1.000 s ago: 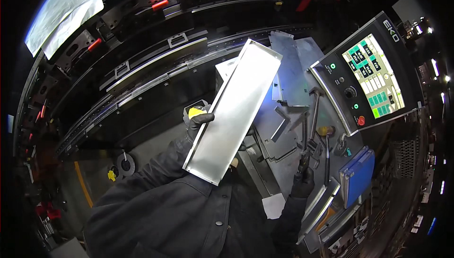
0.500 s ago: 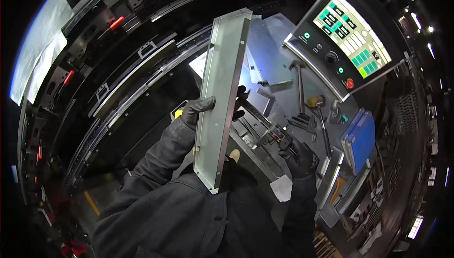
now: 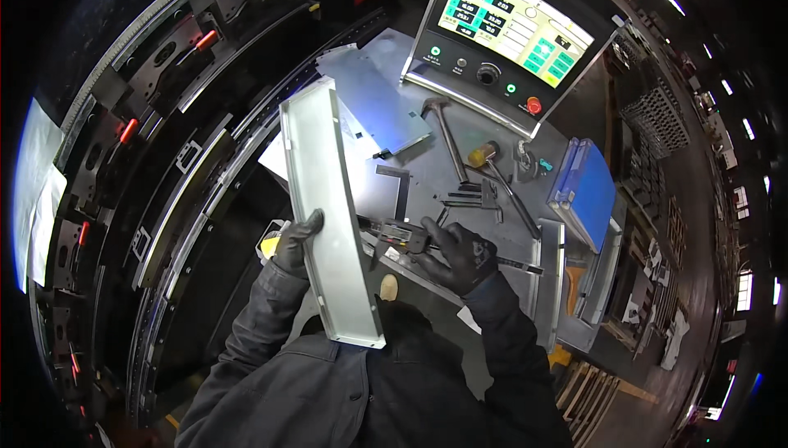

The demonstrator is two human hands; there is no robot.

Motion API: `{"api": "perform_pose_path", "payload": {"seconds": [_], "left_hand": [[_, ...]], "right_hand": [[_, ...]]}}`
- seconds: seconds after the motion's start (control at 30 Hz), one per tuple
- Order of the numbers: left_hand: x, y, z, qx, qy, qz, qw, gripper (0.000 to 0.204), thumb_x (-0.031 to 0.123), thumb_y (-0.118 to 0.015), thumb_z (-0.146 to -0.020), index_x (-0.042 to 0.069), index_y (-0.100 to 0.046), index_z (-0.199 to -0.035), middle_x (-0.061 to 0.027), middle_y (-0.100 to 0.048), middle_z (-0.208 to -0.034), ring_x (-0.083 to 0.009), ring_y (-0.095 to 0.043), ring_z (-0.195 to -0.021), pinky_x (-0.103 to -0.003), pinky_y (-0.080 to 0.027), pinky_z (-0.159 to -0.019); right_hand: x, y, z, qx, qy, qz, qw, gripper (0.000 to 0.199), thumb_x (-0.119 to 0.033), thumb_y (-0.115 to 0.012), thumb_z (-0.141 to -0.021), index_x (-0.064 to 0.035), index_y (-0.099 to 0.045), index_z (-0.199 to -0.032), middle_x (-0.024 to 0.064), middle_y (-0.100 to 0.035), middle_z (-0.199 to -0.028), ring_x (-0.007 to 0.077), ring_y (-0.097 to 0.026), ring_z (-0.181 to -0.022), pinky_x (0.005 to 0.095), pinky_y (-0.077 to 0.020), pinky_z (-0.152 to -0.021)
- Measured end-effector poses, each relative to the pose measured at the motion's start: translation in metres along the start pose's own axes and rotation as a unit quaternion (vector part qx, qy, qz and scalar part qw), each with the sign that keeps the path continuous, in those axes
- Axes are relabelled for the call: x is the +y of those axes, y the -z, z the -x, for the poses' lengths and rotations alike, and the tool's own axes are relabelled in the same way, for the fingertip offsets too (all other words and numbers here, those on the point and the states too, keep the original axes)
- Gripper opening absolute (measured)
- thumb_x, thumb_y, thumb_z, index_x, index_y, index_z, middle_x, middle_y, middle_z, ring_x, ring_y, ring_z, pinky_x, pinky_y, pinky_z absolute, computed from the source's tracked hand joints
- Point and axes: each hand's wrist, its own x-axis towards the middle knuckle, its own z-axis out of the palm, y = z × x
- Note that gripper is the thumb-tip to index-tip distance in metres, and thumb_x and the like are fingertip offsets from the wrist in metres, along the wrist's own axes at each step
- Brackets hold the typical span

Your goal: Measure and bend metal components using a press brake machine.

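Observation:
In a black glove, my left hand (image 3: 296,244) grips the left edge of a long, shallow sheet-metal panel (image 3: 328,202) with bent-up rims, thumb on its face. The panel stands nearly upright in front of my chest, its lower end against my jacket. A digital caliper (image 3: 400,234) lies crosswise just right of the panel, its beam reaching past my wrist. My right hand (image 3: 460,257), also gloved in black, is closed on the caliper near its display. The caliper's jaws are partly hidden by the panel, so contact between them cannot be made out.
A grey worktable carries a hammer (image 3: 446,140), a yellow-headed mallet (image 3: 484,154), a dark square (image 3: 402,193) and blue binders (image 3: 584,193). Above it stands a control console (image 3: 501,45) with a lit screen. Along the left runs a large machine with red-handled clamps (image 3: 207,40).
The console and table have shifted left in view. The panel has moved left and tilted the other way. The caliper has swung from a steep slant to nearly level, with my right hand higher.

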Motion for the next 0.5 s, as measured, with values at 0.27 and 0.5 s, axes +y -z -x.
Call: {"api": "perform_pose_path", "payload": {"seconds": [0.27,0.5], "left_hand": [[-0.012,0.001,-0.001,0.05,-0.005,-0.019,0.999,0.054,0.022,-0.064,-0.075,-0.013,-0.043,-0.111,-0.0239,-0.06,-0.087,-0.0292,-0.063,-0.069,-0.034,-0.054,-0.063],[-0.022,-0.006,0.003,0.011,0.015,0.036,0.999,0.048,0.019,-0.065,-0.077,-0.015,-0.045,-0.105,-0.0229,-0.061,-0.081,-0.027,-0.063,-0.064,-0.031,-0.054,-0.058]], "right_hand": [[-0.014,-0.011,-0.015,-0.022,-0.004,-0.006,1.0,0.063,-0.033,-0.066,-0.073,-0.0101,-0.044,-0.128,0.0147,-0.056,-0.078,0.0255,-0.054,-0.055,0.0333,-0.04,-0.044],[-0.013,-0.021,-0.011,0.035,0.043,-0.078,0.995,0.067,-0.034,-0.066,-0.073,-0.0084,-0.04,-0.13,0.0162,-0.057,-0.084,0.0285,-0.056,-0.057,0.0351,-0.0419,-0.045]]}}
